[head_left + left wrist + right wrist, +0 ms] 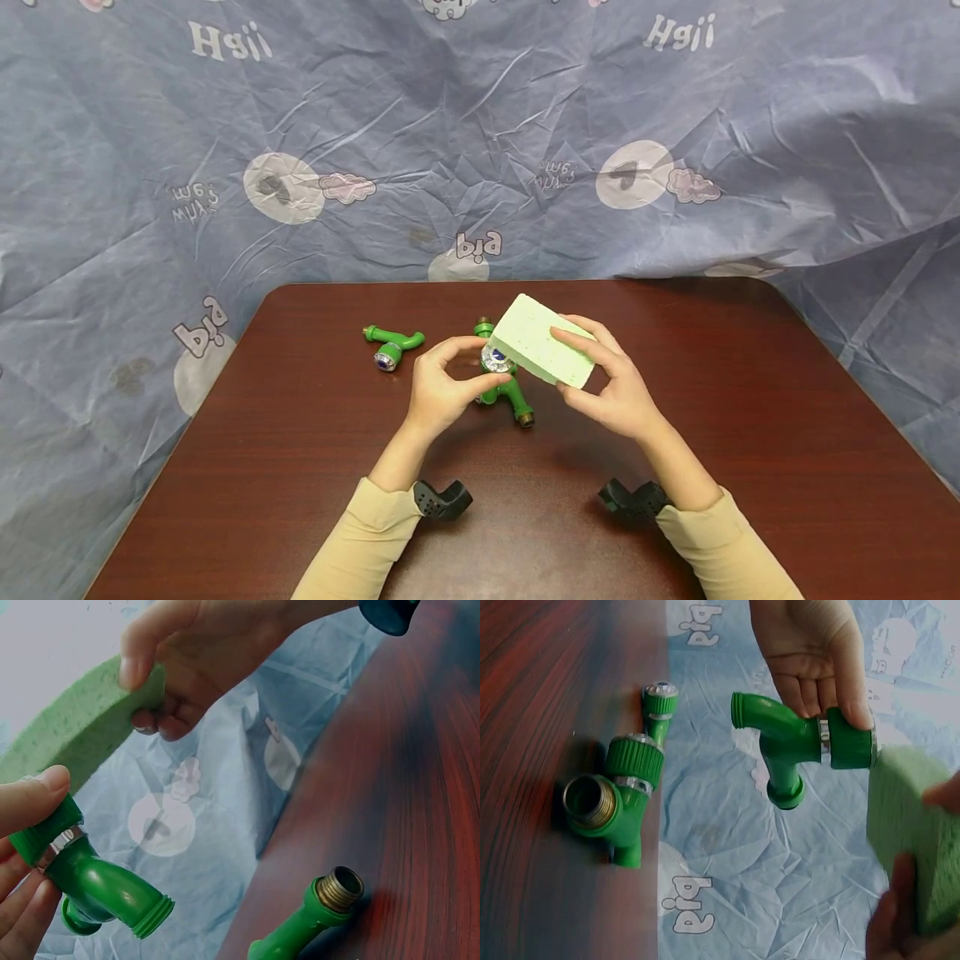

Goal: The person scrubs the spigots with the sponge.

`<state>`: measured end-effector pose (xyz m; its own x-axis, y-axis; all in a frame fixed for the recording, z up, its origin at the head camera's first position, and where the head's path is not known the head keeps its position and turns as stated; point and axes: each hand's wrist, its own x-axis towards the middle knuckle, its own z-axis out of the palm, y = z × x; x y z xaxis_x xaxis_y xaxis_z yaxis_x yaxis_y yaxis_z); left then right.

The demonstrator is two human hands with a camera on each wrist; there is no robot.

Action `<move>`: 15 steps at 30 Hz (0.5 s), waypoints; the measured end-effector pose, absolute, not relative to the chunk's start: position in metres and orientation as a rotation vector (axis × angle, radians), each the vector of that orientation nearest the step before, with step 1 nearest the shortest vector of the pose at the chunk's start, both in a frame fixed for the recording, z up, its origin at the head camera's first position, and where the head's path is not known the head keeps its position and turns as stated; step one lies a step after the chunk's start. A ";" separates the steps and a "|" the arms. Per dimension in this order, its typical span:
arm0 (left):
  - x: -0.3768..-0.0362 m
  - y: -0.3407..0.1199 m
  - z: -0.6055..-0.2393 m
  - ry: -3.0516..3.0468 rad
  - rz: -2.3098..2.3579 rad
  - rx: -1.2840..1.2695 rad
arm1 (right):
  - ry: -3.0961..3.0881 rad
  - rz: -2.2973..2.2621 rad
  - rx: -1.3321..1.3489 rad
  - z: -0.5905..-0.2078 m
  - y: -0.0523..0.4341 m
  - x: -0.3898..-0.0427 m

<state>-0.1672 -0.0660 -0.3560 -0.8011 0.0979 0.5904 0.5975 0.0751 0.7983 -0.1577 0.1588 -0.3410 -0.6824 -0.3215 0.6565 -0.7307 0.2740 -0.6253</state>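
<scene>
My left hand grips a green plastic tap by its ribbed knob, between thumb and fingers. The tap is raised above the table, and its silver-rimmed knob face with a blue centre is turned up in the head view. My right hand holds a pale green sponge, thumb on one side and fingers on the other. One end of this tilted, block-shaped sponge appears to meet the knob face, as the right wrist view shows. In the head view the sponge hides part of the tap.
On the dark red-brown table lies a second green tap with a brass threaded end, partly hidden below the held one. Another green tap lies further left. A blue-grey printed sheet hangs behind the table.
</scene>
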 end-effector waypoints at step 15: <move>-0.168 -0.068 -0.356 -2.013 -1.730 -0.701 | -2.085 1.363 1.126 -0.339 0.150 -0.151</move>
